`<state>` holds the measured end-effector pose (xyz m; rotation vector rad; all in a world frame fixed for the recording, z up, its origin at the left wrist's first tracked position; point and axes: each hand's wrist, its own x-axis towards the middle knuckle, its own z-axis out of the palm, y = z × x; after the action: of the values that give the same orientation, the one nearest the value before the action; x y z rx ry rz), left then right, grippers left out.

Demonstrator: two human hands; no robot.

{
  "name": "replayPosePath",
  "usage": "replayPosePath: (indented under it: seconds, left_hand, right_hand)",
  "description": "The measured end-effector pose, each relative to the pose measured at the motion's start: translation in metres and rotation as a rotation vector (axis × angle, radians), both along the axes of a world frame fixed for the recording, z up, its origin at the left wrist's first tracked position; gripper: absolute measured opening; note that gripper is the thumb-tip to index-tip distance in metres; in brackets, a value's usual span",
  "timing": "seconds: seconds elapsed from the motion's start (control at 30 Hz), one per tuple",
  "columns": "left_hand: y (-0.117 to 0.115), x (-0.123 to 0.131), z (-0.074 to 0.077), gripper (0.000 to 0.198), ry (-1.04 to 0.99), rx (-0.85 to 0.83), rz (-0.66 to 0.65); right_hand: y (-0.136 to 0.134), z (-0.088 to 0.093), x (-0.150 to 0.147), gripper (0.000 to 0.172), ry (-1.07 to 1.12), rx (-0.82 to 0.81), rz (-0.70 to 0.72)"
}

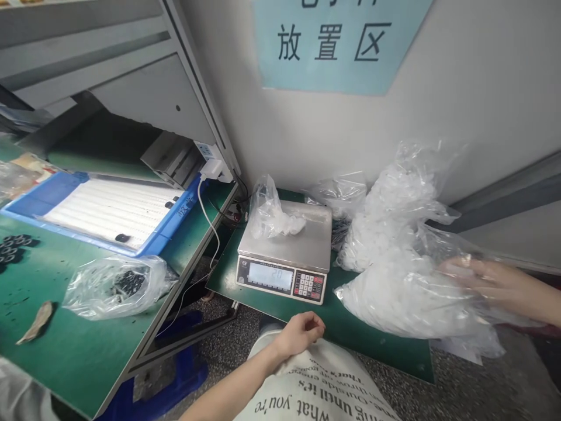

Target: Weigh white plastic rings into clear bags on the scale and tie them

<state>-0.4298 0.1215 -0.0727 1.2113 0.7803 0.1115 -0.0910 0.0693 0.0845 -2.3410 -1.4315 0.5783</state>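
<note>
R hand (491, 282) is seen right of the scale, fingers extended and laid against a large clear plastic bag of white pieces (403, 298); whether the bag is actually grasped can't be told. L hand (298, 334) is curled, apparently clenched on the top edge of a white printed sack (319, 383) in front of the scale, w/ black lettering upside down in view.

Digital weighing scale (311, 234) is set on a green mat (372, 345). A small clear bag of white contents (274, 213) is placed on the steel pan, and approx. 20 is shown on the display, smaller digits not legible. Another clear bag (342, 196) is seen just behind the scale, and a tall clear bag of white pieces (394, 216) is piled right of it, against the large bag.

Left of the scale, a green workbench (74, 333) is seen w/ a blue tray (109, 248), white ribbed insert inside. A clear bag of black rings (116, 289) and loose black rings (13, 248) are on the bench. A white charger (214, 169) w/ cable is mounted behind-left of the scale. A pale blue sign w/ Chinese characters (333, 47) is fixed above the scale.
</note>
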Motion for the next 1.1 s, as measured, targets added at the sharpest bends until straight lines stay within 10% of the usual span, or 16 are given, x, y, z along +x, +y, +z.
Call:
replayPosePath:
  seconds: [0.1, 0.2, 0.3, 0.43, 0.63, 0.8, 1.1]
  left_hand:
    - [0.001, -0.004, -0.002, 0.034, 0.001, -0.005, -0.014]
    - [0.005, -0.006, -0.003, 0.042, -0.010, 0.000, -0.026]
    - [0.012, -0.002, 0.002, 0.048, -0.034, -0.008, -0.059]
    - [0.015, 0.007, 0.022, 0.045, -0.140, -0.021, -0.054]
    - [0.020, 0.017, 0.041, 0.085, -0.380, 0.151, -0.236]
    - [0.029, 0.018, 0.042, 0.068, -0.230, 0.434, -0.519]
    - [0.042, 0.007, 0.037, 0.026, -0.272, 0.591, -0.420]
  right_hand:
    - [-0.007, 0.018, -0.020, 0.051, 0.246, 0.178, -0.240]
    - [-0.026, 0.035, -0.039, 0.040, 0.479, 0.803, -0.500]
    - [-0.050, 0.035, -0.067, 0.040, 0.831, 1.092, -0.469]
    - [-0.058, -0.013, -0.127, 0.039, 1.467, 0.486, -0.077]
    - [-0.028, -0.100, -0.214, 0.027, 1.888, 0.283, -0.570]
    - [-0.017, -0.112, -0.225, 0.009, 1.951, 0.249, -0.568]
    - [-0.014, -0.123, -0.224, 0.014, 2.156, 0.253, -0.546]
